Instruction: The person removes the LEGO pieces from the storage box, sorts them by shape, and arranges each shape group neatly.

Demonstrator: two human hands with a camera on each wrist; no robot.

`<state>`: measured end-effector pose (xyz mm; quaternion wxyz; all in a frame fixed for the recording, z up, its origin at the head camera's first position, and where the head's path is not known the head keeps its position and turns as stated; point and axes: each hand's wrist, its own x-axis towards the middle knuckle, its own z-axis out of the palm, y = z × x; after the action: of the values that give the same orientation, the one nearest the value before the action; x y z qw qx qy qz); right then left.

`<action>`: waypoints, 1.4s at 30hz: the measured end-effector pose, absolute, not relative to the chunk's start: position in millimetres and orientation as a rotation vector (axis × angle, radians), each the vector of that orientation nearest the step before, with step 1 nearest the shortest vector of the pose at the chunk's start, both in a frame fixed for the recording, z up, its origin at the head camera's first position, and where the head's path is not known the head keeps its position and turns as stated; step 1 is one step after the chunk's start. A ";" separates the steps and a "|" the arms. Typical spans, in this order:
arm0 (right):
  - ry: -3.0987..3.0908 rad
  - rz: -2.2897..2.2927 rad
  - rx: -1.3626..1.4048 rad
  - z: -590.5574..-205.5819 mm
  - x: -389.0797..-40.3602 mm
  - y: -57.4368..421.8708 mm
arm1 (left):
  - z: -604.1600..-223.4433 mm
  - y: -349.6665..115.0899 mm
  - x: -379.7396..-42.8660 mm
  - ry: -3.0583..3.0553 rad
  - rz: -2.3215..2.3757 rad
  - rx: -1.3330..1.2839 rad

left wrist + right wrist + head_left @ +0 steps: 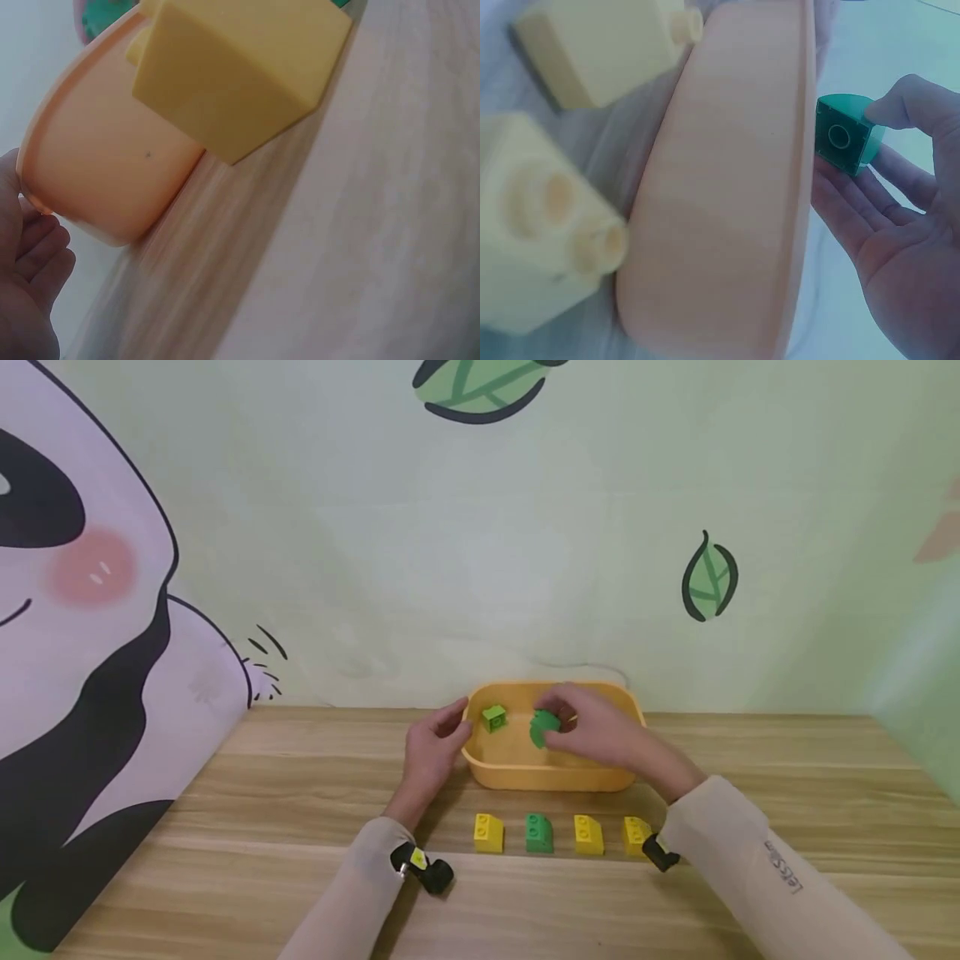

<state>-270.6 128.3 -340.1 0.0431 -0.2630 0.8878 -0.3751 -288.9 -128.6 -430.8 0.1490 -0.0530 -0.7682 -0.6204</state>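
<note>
tray point(553, 779), yellow-orange, on the desk point(247, 827); inside it, at left, we list one lime block point(494, 719). right hand point(591, 724): grip closed to a pinch on a green block point(543, 731), held over the tray. left hand point(431, 755): touching the tray's left rim; whether its grip pinches, we cannot tell. in front, we count three yellow blocks point(489, 833) and one second green block point(537, 833), in a row.

Playroom-like setting, panda wall print point(112, 660), toy blocks point(538, 833)
</note>
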 end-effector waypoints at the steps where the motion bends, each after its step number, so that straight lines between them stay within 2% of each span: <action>1: 2.712 -1.185 -0.815 -340.4 -266.6 131.1 | -431.1 -128.6 -289.1 -2.206 -1.785 -0.153; 7: 2.684 -1.355 -0.837 -340.6 -243.2 147.7 | -431.3 -128.6 -288.7 -2.208 -1.783 -0.153; 24: 2.785 -1.478 -0.847 -344.0 -188.5 190.7 | -431.9 -129.0 -287.8 -2.214 -1.802 -0.144; 33: 2.761 -1.380 -0.727 -354.4 -173.6 214.3 | -432.0 -128.5 -288.9 -2.212 -1.785 -0.148; 42: 2.758 -1.235 -0.667 -361.7 -174.9 235.4 | -430.7 -128.5 -288.8 -2.220 -1.777 -0.142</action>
<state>-174.9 235.4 -361.7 0.0234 -0.2154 0.8910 -0.3989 -288.8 -128.5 -430.7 0.1470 -0.0492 -0.7713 -0.6173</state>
